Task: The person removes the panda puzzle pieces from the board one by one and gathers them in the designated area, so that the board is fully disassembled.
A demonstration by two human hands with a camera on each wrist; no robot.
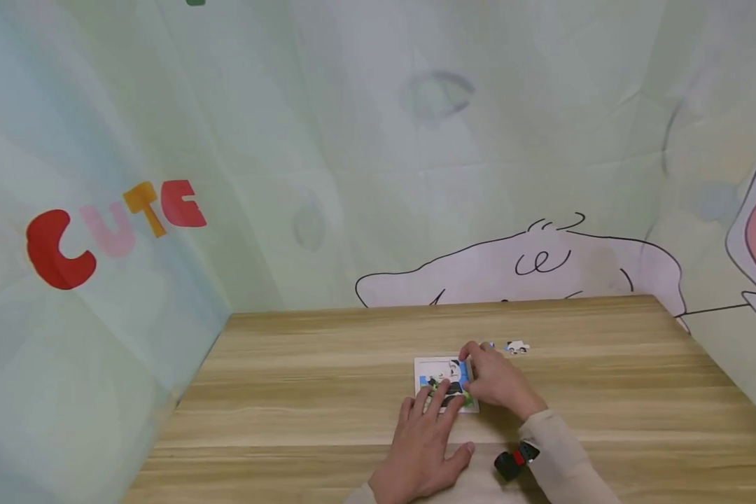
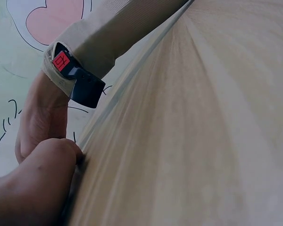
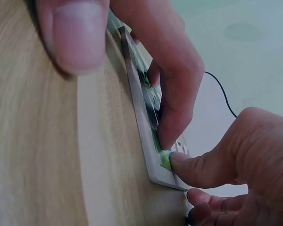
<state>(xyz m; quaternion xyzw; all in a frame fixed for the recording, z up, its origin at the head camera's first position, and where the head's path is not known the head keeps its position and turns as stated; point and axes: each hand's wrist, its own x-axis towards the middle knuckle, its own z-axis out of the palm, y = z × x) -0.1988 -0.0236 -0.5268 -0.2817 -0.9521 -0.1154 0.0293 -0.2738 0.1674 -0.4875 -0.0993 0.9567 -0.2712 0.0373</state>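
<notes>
A small panda jigsaw puzzle in a white frame (image 1: 422,365) lies on the wooden table. My left hand (image 1: 422,448) comes from below, its spread fingers resting on the puzzle's lower part and its thumb out to the right. At the right side of the puzzle is my right hand (image 1: 498,381), with bent forefinger and thumb about a blue-and-white piece (image 1: 463,367) at the upper right. In the right wrist view, the right thumb (image 3: 193,167) presses near a green patch of the puzzle (image 3: 166,160), with the other fingers beside the frame's edge. The piece is partly hidden there.
Behind the right hand lies a loose panda-face piece (image 1: 516,347), with another bluish piece (image 1: 492,345) partly hidden by the fingers. A black wrist camera (image 1: 510,463) sits on the right sleeve. A printed cloth (image 1: 353,154) hangs behind the wooden table (image 1: 290,392).
</notes>
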